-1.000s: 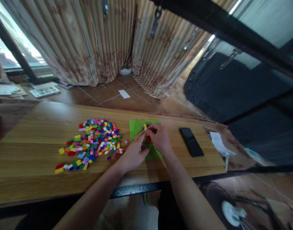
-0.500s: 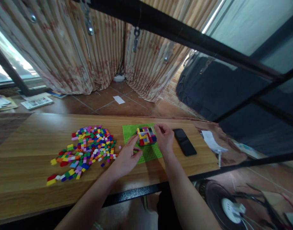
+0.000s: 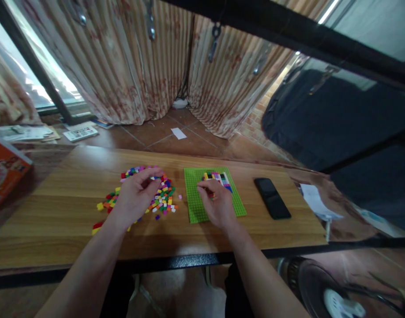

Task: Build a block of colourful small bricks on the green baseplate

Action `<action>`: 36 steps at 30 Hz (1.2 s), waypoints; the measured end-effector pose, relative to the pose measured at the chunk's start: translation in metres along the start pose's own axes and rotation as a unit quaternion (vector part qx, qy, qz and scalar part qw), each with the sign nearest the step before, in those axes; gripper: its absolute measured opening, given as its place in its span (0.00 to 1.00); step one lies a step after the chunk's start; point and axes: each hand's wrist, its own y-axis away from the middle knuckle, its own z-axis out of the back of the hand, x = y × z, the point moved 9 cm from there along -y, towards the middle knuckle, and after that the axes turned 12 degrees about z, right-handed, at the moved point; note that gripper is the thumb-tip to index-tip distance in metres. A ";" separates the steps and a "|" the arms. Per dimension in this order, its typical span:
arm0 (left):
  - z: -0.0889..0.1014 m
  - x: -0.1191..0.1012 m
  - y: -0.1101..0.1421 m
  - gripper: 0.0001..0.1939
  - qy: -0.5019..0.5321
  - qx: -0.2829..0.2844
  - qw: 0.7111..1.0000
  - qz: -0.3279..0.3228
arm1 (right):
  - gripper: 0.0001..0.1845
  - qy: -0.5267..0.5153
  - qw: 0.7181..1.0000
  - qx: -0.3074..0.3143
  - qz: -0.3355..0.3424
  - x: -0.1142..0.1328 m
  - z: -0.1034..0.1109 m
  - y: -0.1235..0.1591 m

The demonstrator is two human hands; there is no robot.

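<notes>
Peeking past the right hand (image 3: 219, 202), whose grip I cannot tell, the build (image 3: 222, 177) looks multicoloured, the left hand's (image 3: 135, 197) grip apart.

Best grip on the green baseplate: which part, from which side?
I'd pinch the left edge of the green studded baseplate, near its middle, coming from the left. It looks thin and lies flat; studs along that edge are bare, while the brick build and the right hand sit farther right.
</notes>
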 end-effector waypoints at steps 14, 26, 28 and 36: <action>0.029 0.008 -0.012 0.17 -0.060 -0.051 0.996 -0.052 | 0.08 0.039 0.978 0.203 0.020 0.012 -0.063 0.017; 0.041 0.010 -0.013 0.17 -0.077 -0.069 0.994 -0.044 | 0.13 0.045 0.987 0.155 0.015 0.004 -0.082 -0.003; 0.043 0.010 -0.012 0.17 -0.079 -0.073 0.993 -0.042 | 0.13 0.048 0.985 0.164 0.018 0.005 -0.086 -0.003; 0.065 0.014 -0.012 0.17 -0.054 -0.114 0.992 -0.028 | 0.12 0.045 0.985 0.167 0.018 0.003 -0.085 -0.002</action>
